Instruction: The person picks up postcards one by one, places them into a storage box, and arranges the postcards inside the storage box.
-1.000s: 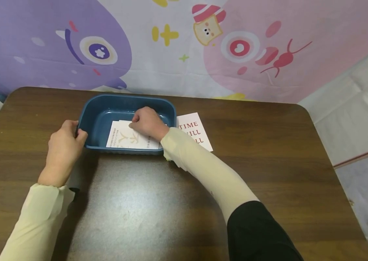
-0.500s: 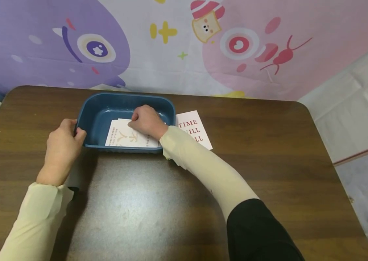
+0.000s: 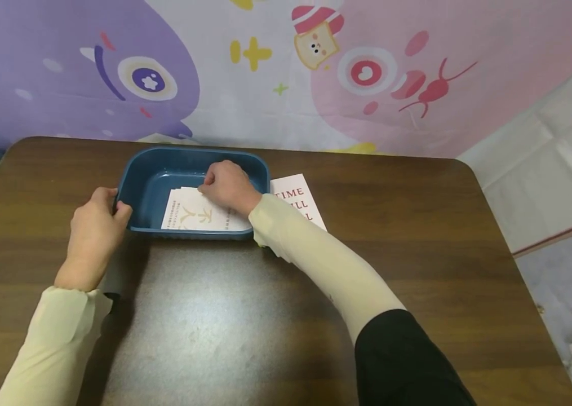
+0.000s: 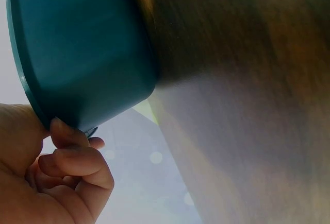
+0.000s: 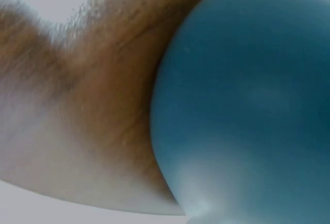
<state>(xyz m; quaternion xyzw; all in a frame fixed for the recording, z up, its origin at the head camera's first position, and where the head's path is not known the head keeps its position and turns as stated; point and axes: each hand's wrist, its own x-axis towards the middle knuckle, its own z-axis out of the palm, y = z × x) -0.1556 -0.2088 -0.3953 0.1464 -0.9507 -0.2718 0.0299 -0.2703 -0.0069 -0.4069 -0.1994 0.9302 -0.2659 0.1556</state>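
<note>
A blue rectangular tub (image 3: 191,233) stands near the table's far edge. At its left end my left hand (image 3: 95,228) pinches the rim between thumb and fingers; the left wrist view shows the curled fingers (image 4: 77,172) against the outer wall. My right hand (image 3: 230,186) reaches over the near right side into the tub. Its thumb and bent fingers pinch the upper edge of white printed cards (image 3: 184,211), which lie overlapped inside with gold characters facing up. The right wrist view has only the tub's wall (image 5: 242,95) and the table, with the hand out of sight.
A white card (image 3: 293,189) with red capital letters lies right of the tub, partly hidden by the right sleeve. The brown wooden table (image 3: 417,237) meets a cartoon-printed cloth (image 3: 265,113) at the back. White panels border the right side.
The head view shifts slightly. Both hands keep their places at the tub, and the cards under my right hand slide by only a tiny amount.
</note>
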